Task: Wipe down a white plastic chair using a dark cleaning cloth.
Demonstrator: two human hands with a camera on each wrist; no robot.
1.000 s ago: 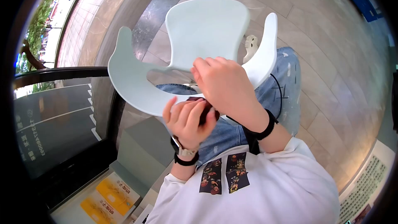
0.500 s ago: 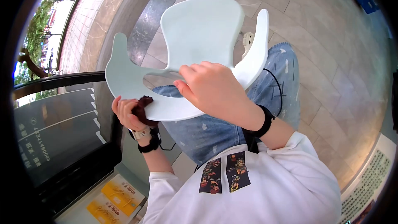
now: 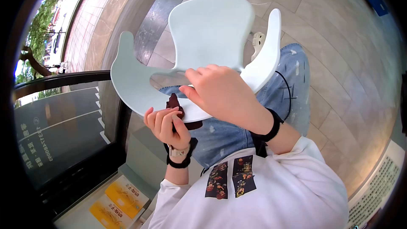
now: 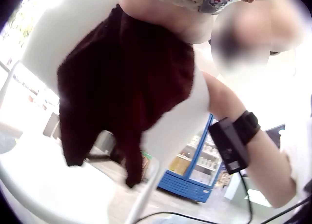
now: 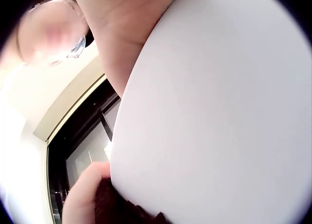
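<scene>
A pale mint plastic armchair (image 3: pixel 212 29) stands in front of the person, its curved back band nearest the body. My left hand (image 3: pixel 167 125) holds a dark red cloth (image 3: pixel 174 104) against the left-middle part of that band, with the cloth folded over the edge. In the left wrist view the cloth (image 4: pixel 126 77) hangs spread over the outer side of the chair. My right hand (image 3: pixel 220 95) grips the band right of the cloth, palm at the rim; its fingertips are hidden. From the right wrist view, the chair's smooth outer face (image 5: pixel 214 107) fills most of the picture.
Jeans-clad legs (image 3: pixel 220 140) are below the chair band, with a black cable (image 3: pixel 290 97) by the right knee. A dark-framed glass panel (image 3: pixel 63 123) stands close on the left. Yellow packages (image 3: pixel 123 197) lie at the lower left. A blue-framed cabinet (image 4: pixel 187 160) stands behind.
The left hand with the cloth moved left along the band, then partly back right. The right hand shifted slightly left, staying on the chair.
</scene>
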